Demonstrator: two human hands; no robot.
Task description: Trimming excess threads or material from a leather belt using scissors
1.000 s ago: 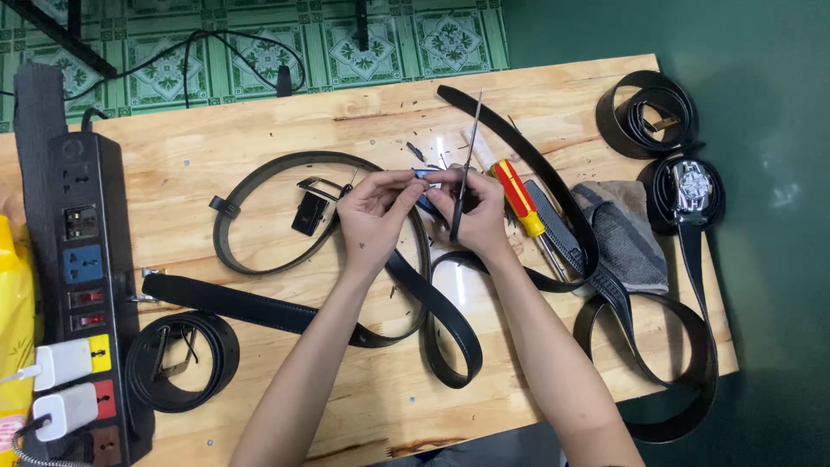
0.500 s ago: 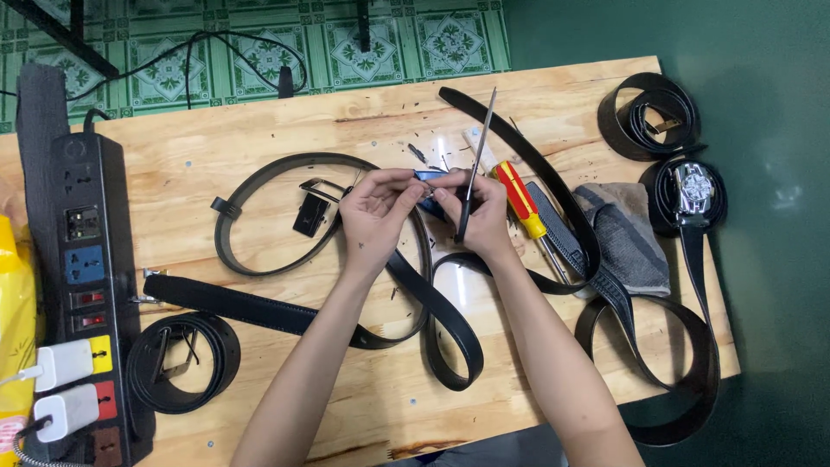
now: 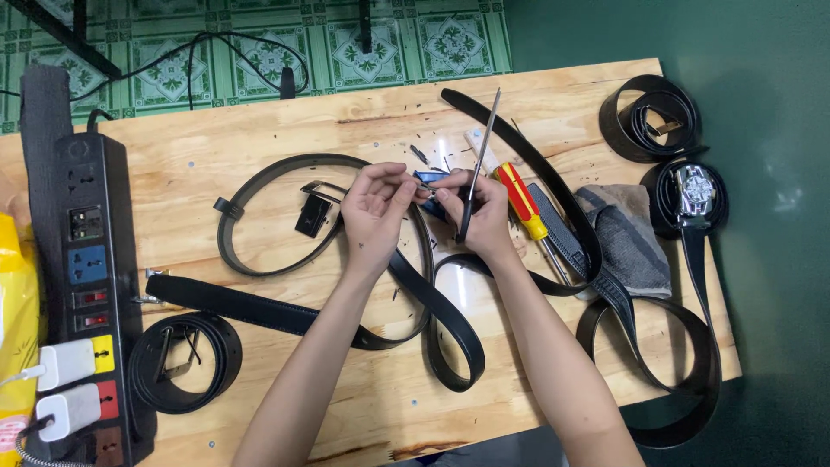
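While both hands meet over the wooden table (image 3: 259, 406), the left hand (image 3: 373, 207) pinches a small blue piece (image 3: 430, 183); the right hand (image 3: 481, 207) grips a thin tool (image 3: 481, 160); black belts (image 3: 415, 294) loop beneath; red-and-yellow screwdriver (image 3: 521, 201) just beside; power strip (image 3: 86, 259) far left.

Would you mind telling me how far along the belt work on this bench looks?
Done, seemingly: two coiled belts sit at the far right corner. In hand: the left hand and right hand pinch a small blue part, the right also holding a thin metal tool. Left: several loose black belts on the wooden table.
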